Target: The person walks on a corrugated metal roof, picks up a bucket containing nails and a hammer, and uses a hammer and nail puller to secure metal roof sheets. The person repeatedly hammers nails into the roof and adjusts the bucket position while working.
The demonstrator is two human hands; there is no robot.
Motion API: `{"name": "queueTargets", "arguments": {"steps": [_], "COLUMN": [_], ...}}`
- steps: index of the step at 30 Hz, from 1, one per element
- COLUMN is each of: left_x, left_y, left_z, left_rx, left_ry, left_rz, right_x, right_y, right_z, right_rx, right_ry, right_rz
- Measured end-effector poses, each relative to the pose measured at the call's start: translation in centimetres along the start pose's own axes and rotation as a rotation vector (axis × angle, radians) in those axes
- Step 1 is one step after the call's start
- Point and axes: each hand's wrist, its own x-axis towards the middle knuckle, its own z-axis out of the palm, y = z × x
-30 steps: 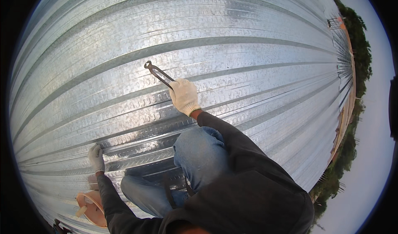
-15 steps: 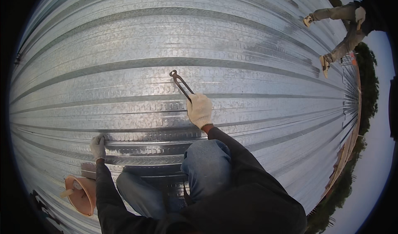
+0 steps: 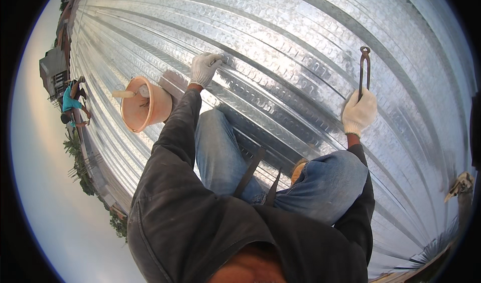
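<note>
My right hand [image 3: 359, 113], in a whitish knit glove, is closed around the handles of dark metal pincers [image 3: 365, 65]. Their rounded jaws point away from me, held over the ribbed metal decking [image 3: 300, 47]. My left hand [image 3: 204, 68], gloved the same way, rests at a raised rib of the decking with its fingers bent and pressed together. Whatever those fingertips may pinch is too small to make out. Close to my left forearm stands a pinkish-orange bucket [image 3: 166, 105], tilted in view, with a pale wooden handle [image 3: 125, 94] sticking out over its rim.
A brownish flat block [image 3: 173, 84] lies between the bucket and my left hand. My bent knees [image 3: 328, 182] are over the decking. At the far left a person in a turquoise shirt [image 3: 70, 100] bends near the deck's edge. Another person's shoe [image 3: 458, 185] shows at right.
The view has swung to the left, bringing the bucket and the far-left person further in. My right hand still holds the pincers; my left hand stays at the rib.
</note>
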Motion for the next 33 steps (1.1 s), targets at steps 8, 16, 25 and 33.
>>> {"name": "queueTargets", "arguments": {"steps": [8,16,25,33], "left_x": [0.8,2.3,2.1,-2.1], "left_y": [-0.4,-0.5,1.7,-5.9], "left_z": [2.1,2.5,2.7,-9.5], "left_rx": [0.047,0.233,0.179,0.333], "left_ry": [-0.100,-0.105,0.340,0.777], "left_rz": [0.074,0.180,-0.075,-0.310], "right_x": [0.2,0.3,0.1,0.3], "right_y": [0.1,0.0,0.4,-0.2], "right_z": [0.0,-0.1,0.2,0.0], "right_rx": [0.012,0.019,0.030,0.022], "right_ry": [-0.015,0.006,0.013,-0.028], "right_rz": [-0.012,-0.021,-0.040,0.004]}}
